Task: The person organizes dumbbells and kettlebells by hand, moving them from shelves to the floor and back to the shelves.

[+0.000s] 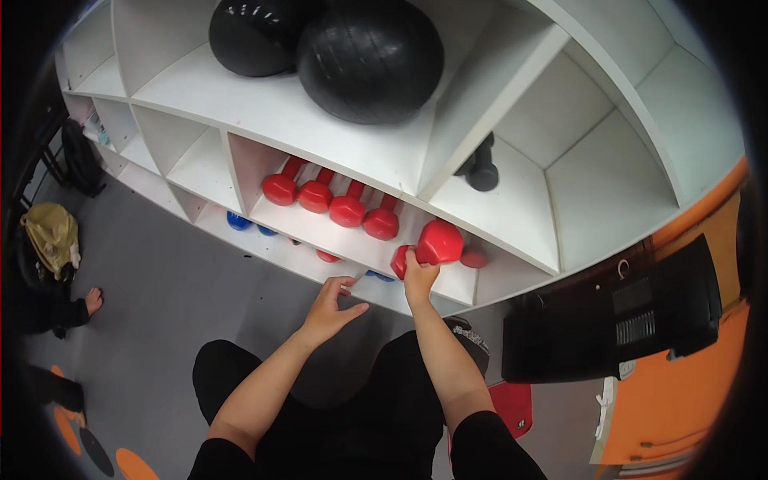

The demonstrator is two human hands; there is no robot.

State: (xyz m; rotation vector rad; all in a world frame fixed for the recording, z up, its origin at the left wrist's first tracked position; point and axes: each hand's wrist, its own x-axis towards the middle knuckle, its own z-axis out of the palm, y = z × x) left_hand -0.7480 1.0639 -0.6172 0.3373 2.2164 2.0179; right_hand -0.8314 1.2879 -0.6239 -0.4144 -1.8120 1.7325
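My right hand [422,282] is closed on a red dumbbell [440,242] at the front of the low shelf. A red end shows on either side of my fingers, and the handle between is mostly covered by them. My left hand [326,310] hovers before the shelf edge, its thumb and fingers apart with nothing in them. Several more red dumbbells lie in a row to the left in the same compartment, the nearest red dumbbell [382,222] beside the one I hold. Further right, a red end [474,256] is partly hidden.
Two black exercise balls, one the front ball [370,60], rest on the white shelf unit [320,132]. A dark dumbbell [482,166] sits in the right compartment. Blue dumbbells [238,221] lie on the bottom shelf. Another person's hand [94,301] shows at far left. A black case-like object [612,320] stands right.
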